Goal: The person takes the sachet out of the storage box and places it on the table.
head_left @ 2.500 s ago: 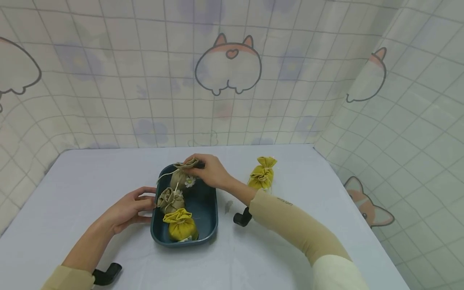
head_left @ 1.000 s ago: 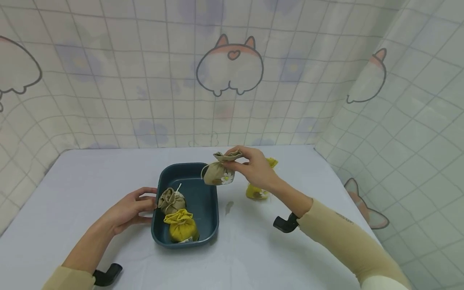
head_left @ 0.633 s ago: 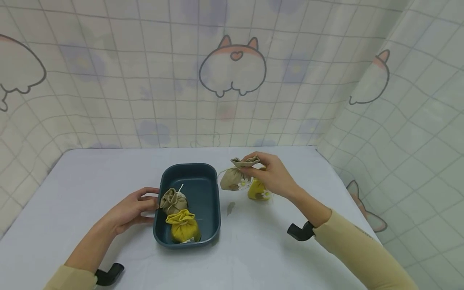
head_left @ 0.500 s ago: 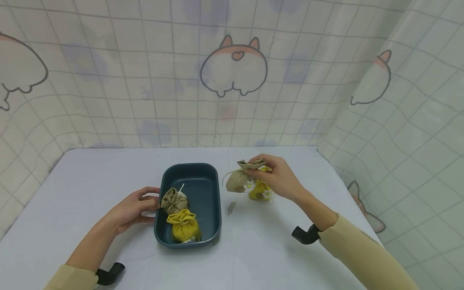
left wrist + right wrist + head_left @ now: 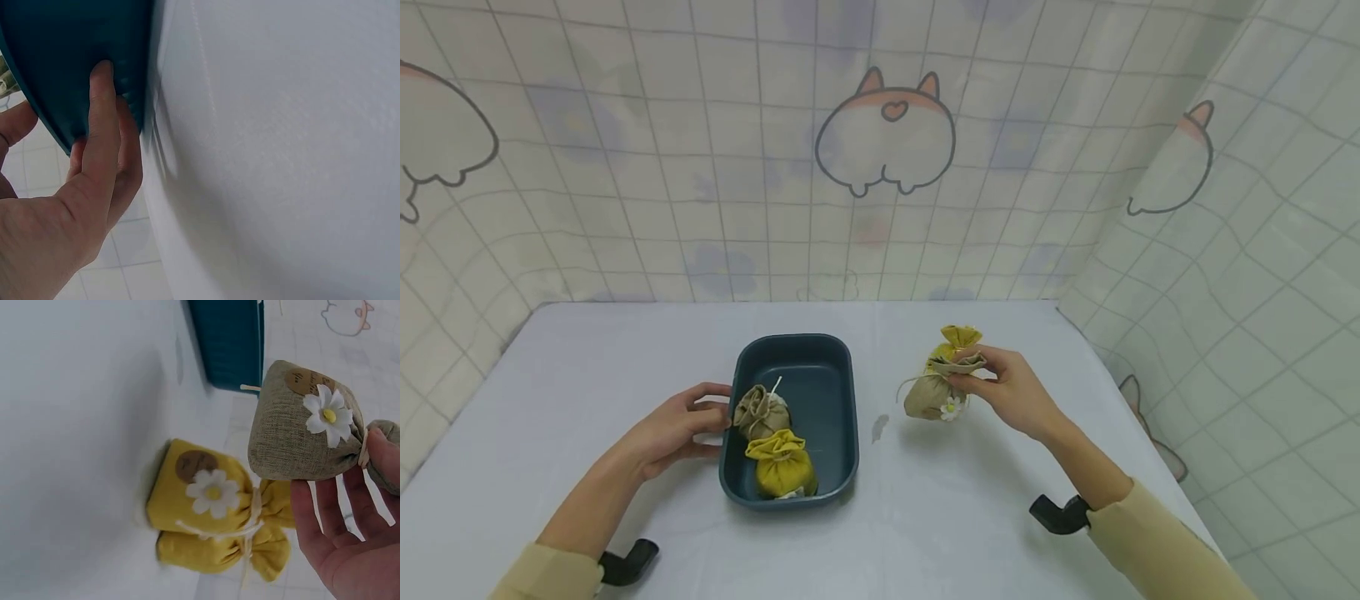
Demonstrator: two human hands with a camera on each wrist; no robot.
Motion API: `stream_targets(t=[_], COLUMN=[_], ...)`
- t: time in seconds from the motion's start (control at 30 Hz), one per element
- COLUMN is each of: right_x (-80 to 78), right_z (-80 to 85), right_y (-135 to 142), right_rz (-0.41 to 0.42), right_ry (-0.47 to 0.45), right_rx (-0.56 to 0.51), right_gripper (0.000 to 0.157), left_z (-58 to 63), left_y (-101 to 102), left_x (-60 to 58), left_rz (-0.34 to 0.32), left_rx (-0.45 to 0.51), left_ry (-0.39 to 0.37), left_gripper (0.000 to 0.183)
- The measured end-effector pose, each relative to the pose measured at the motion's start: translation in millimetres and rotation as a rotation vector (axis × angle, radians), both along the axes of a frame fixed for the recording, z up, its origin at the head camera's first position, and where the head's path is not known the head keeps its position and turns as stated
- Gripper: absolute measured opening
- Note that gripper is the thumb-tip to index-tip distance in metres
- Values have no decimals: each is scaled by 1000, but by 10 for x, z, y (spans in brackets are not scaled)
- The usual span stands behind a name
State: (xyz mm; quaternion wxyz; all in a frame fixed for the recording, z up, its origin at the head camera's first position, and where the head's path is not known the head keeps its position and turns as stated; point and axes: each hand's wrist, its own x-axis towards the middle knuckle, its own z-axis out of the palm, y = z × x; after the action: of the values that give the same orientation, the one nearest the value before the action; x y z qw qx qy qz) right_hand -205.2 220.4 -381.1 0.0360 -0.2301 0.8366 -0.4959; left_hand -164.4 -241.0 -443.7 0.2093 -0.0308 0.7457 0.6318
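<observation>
My right hand (image 5: 1018, 398) pinches the tied neck of a beige drawstring sachet (image 5: 925, 398), held above the table right of the tray. A white daisy and a brown label show on this sachet's cloth in the right wrist view. Beyond and below it, two yellow sachets (image 5: 164, 509) stand close together, partly hidden in the head view. My left hand (image 5: 677, 429) rests its nearly straight fingers against the outer left wall of the dark teal tray (image 5: 831, 454). Inside, along the tray's left side, sit another beige sachet (image 5: 762, 417) and a yellow sachet (image 5: 784, 475).
A white cloth covers the table (image 5: 925, 517). Behind it and on the right hangs a gridded curtain (image 5: 1000, 225) with cartoon corgis. Black curved pieces (image 5: 1062, 515) stick out at both wrists. A small grey mark (image 5: 880, 427) lies right of the tray.
My right hand has lifted the beige sachet from the tray's back left and carried it right, then lower and nearer, beside the yellow pair. The left hand stays at the tray.
</observation>
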Motion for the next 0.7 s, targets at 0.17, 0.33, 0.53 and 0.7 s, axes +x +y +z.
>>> stream_targets(t=[0.17,0.33,0.53,0.7], right_x=[4,-4,-31,-66], right_z=[-92,-141,-191,-276], right_y=[149,305,413,472], right_rz=[-11,-3,-7,-6], right_ry=[-31,-44,-50,-93], right_rx=[27,64,81,86], right_gripper=[19,17,14,17], left_z=[12,-7,-6,0], left_y=[-1,-2,-2,3], left_x=[4,2,-4,11], left_rz=[-10,-8,-8,-5], left_rx=[6,6,10,9], left_ry=[-1,-3,3,3], left_gripper=[64,63,63,63])
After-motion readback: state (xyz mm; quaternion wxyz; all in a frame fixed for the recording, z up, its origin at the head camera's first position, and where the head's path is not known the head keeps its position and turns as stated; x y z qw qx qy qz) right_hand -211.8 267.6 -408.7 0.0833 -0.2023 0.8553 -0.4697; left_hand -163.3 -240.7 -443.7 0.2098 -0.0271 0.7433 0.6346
